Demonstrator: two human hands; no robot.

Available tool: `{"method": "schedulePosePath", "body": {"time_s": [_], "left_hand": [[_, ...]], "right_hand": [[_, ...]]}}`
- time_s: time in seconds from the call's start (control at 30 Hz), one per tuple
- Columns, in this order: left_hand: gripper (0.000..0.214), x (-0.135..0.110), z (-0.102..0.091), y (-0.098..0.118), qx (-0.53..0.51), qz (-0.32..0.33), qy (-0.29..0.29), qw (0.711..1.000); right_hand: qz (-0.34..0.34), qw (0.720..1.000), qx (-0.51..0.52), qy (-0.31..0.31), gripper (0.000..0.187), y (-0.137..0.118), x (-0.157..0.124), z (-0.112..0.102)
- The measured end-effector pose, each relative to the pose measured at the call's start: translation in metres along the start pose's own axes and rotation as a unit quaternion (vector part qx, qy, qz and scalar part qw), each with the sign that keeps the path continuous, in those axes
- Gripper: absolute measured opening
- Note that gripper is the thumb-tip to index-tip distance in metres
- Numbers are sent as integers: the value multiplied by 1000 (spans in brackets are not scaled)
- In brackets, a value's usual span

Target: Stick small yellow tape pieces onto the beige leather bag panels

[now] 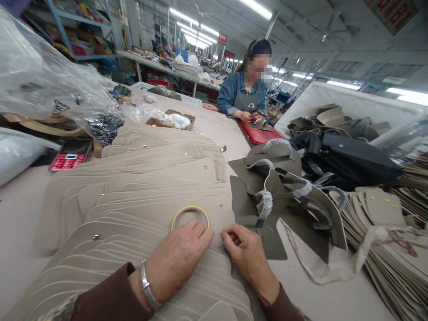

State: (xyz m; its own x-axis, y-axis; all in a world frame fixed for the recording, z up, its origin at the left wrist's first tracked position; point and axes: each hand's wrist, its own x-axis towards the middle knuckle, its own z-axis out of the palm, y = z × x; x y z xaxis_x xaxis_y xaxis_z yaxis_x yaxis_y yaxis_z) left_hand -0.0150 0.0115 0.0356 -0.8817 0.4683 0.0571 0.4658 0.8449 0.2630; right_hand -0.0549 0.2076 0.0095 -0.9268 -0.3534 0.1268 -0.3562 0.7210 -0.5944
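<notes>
- Left hand [182, 252]: fingers curled down, apparently grasping a thin, round, yellow-edged ring [190, 207], seemingly a tape roll, above the overlapping beige, smooth, leather-like panels [187, 187].
- Right hand [245, 249]: thumb and forefinger pinched together near the panels' right edge; whether anything thin lies between cannot be told.
- Step in hand, as judged: fine fingertip work at that edge.
- Next move, as judged: calls for a steady pinch, with the ring clear of the edge.

The person wears brown-cuffed sleeves [112, 294] and a silver bracelet [146, 284] on the left wrist [136, 281]
</notes>
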Motion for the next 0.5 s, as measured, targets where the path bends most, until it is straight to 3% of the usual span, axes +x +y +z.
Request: {"method": "schedulePosePath", "body": {"time_s": [0.2,0.3,0.4,0.5], "left_hand": [[20,-5,8,-7,-68,46,145,986],[25,-8,14,-11,-90,72,199,973],[36,-8,17,-12,-84,78,207,972],[35,-7,15,-9,-68,74,212,972]], "right_hand": [[-6,994,46,-98,15,-4,-2,-9],[-20,993,106,-50,13,-6,-1,-13],[-73,984,162,10,15,-13,1,-16],[-140,975,173,14,16,-23,4,-15]]}}
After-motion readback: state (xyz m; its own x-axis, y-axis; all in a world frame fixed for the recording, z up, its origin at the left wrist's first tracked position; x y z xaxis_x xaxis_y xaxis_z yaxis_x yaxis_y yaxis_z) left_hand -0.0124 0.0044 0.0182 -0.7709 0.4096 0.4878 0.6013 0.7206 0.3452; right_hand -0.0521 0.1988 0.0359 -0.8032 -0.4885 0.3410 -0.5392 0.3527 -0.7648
